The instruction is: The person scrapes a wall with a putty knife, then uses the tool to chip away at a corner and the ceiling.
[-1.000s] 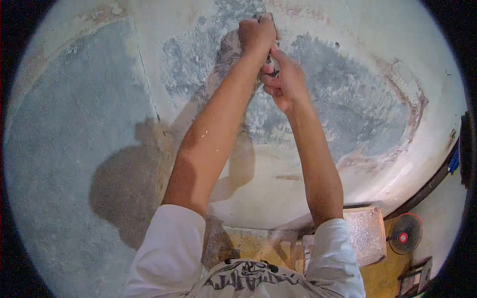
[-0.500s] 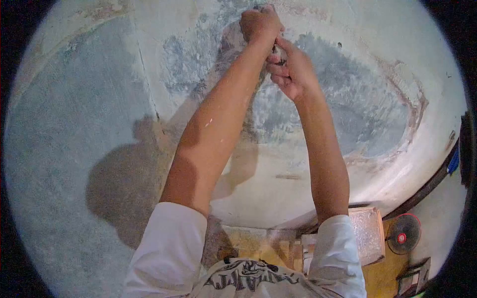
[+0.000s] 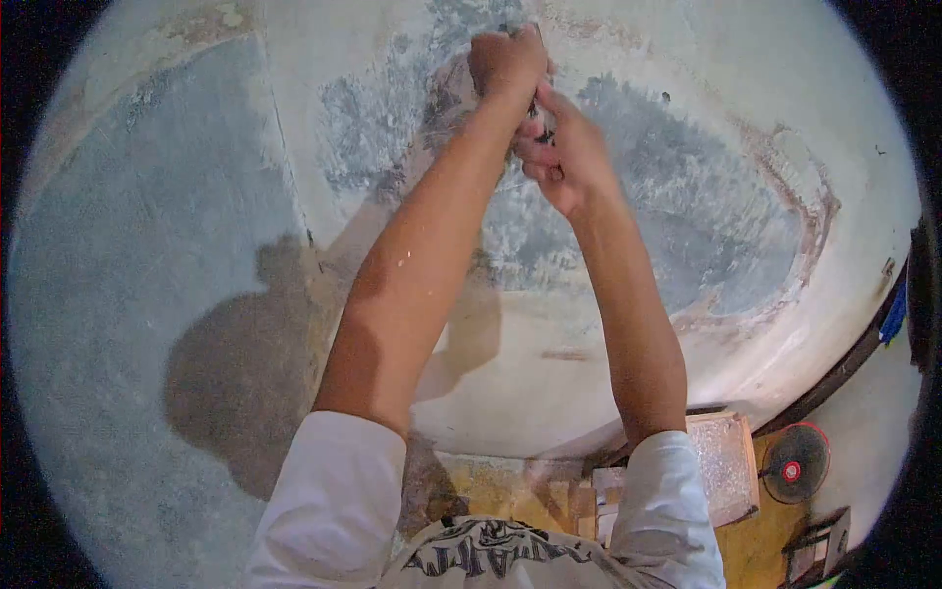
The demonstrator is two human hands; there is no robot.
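Both arms reach up to a patchy grey and off-white wall (image 3: 667, 167). My left hand (image 3: 507, 64) is closed at the top, its fingers wrapped round something thin and dark that shows only as an edge at the fist. Just below and to the right, close against the left wrist, my right hand (image 3: 564, 152) has its fingers curled round a pale object with dark marks (image 3: 539, 128). Most of that object is hidden by the fingers and the left forearm, so I cannot make out what it is.
At the lower right are a black fan with a red rim (image 3: 796, 464), a box-like thing with a shiny pale face (image 3: 721, 466) and a dark frame (image 3: 816, 550). Something blue (image 3: 893, 316) hangs at the right edge. Shadows fall on the wall at left.
Both hands have shifted slightly down and to the left in the view, staying close together. Their grips look unchanged.
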